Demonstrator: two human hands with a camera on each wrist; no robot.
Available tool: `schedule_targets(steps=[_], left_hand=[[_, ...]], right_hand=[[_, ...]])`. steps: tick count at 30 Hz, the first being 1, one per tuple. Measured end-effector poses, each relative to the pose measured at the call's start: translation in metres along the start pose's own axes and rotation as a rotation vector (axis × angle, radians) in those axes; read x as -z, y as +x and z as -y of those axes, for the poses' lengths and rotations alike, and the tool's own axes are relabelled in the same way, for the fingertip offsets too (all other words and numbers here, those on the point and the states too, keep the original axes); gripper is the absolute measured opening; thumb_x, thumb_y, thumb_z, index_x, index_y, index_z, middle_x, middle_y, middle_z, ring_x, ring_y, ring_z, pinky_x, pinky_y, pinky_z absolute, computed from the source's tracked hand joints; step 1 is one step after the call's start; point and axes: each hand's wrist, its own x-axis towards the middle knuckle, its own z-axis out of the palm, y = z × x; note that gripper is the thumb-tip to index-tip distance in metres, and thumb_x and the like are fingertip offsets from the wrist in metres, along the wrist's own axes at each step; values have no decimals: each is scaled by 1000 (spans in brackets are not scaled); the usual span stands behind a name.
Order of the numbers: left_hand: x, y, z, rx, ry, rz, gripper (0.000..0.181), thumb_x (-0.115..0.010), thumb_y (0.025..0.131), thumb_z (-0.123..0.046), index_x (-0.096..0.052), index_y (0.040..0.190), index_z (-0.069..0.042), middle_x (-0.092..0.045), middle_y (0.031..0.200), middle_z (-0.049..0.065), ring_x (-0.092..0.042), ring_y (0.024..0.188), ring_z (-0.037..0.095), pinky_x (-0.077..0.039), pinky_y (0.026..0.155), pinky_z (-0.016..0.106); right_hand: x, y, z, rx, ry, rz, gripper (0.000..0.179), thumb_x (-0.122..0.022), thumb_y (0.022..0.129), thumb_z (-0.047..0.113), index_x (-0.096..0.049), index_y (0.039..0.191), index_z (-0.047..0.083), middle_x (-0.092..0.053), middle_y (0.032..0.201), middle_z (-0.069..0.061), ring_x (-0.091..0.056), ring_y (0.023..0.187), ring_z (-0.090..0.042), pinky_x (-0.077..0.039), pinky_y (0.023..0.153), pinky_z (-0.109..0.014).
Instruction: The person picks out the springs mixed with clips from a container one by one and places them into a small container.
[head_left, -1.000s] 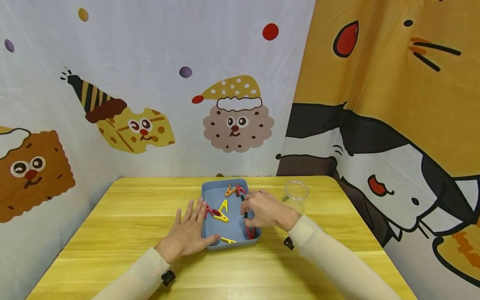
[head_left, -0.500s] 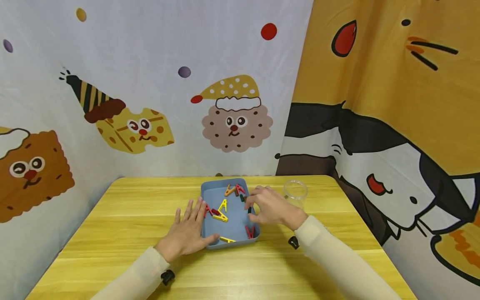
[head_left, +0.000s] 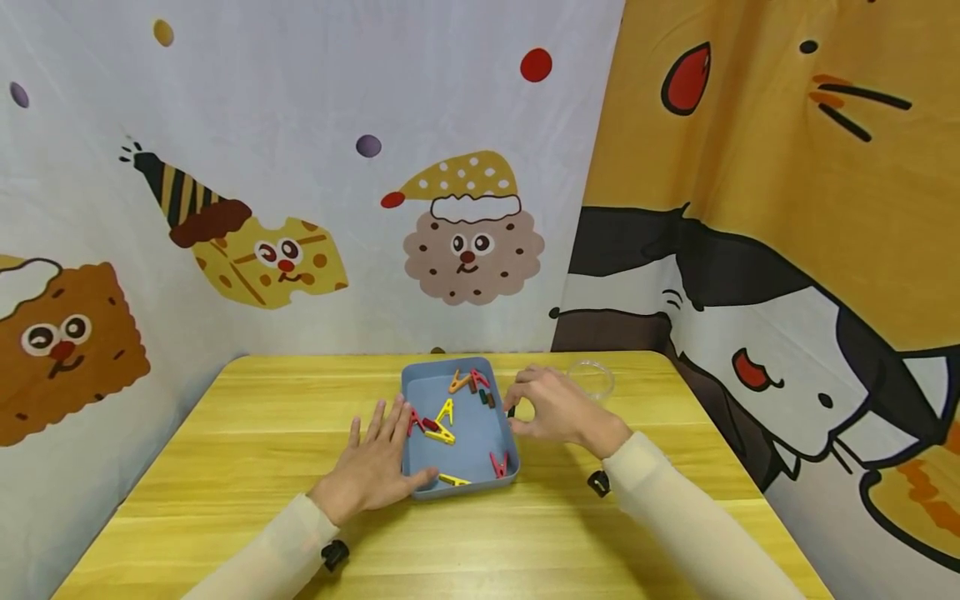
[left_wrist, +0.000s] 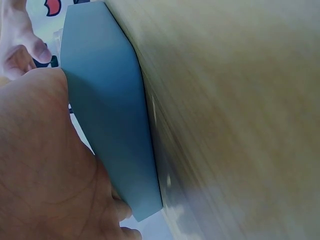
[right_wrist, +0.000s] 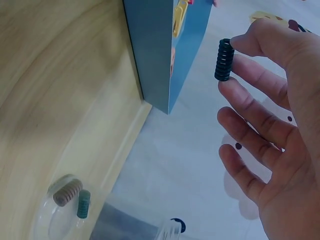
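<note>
Beyond both grips, a curtain printed with cartoon figures. Beneath both, a yellow wood-grain counter. Behind each grip, a pale sleeve. Between the two, a shallow blue tray. At its left rim, touching, the left grip with fingers straight and apart. Just outside its right wall, the right grip, in a pinch. Past that pinch, farther right, a clear cup, upright.

Next, clips in the tray. Near the left fingertips, a red clip; right of those, two yellow clips; right of the left thumb, another yellow clip. Nearer than the right grip, a second red clip. Farther and left of that grip, an orange clip and a pink-red clip.

Smallest, springs: clamped between right thumb and fingertips, a dark green spring; left of that grip, inside the tray, a brown spring; in the cup, a brownish coil and a green coil.
</note>
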Motion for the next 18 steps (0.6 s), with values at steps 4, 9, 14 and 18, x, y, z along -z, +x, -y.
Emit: schedule_targets(steps=[4,9,14,18], left_hand=[[0,-1,1,4,2,0,122,-65,108,-80,-12,188,-5,-4,198,16,-4,184,50,-9,141,85],[-1,-1,0,5,-6,-3,122,-66,107,-79,-13,188,-4,-5,198,17,-5,184,51,-8,141,85],[-1,-2,1,9,0,-4,122,-65,107,-80,-13,188,-4,-4,198,17,-5,184,50,-8,142,84],[0,-2,0,5,2,-6,122,-65,107,-80,-13,188,-4,-5,198,17,-6,184,50,-8,142,85]], right_hand=[[2,-2,-3,-12,7,-8,15,-95,94,25,-91,108,21,-84,109,7,-77,110,-20,-66,104,-49],[4,-3,-7,-30,0,-12,15,-94,94,25,-91,108,20,-84,110,7,-78,113,-22,-66,106,-51],[7,-5,-10,-48,8,-11,14,-93,96,27,-90,109,22,-84,111,8,-79,114,-21,-66,107,-50],[9,-8,-14,-54,5,-36,12,-92,95,25,-89,107,25,-83,110,8,-80,110,-22,-67,101,-49]])
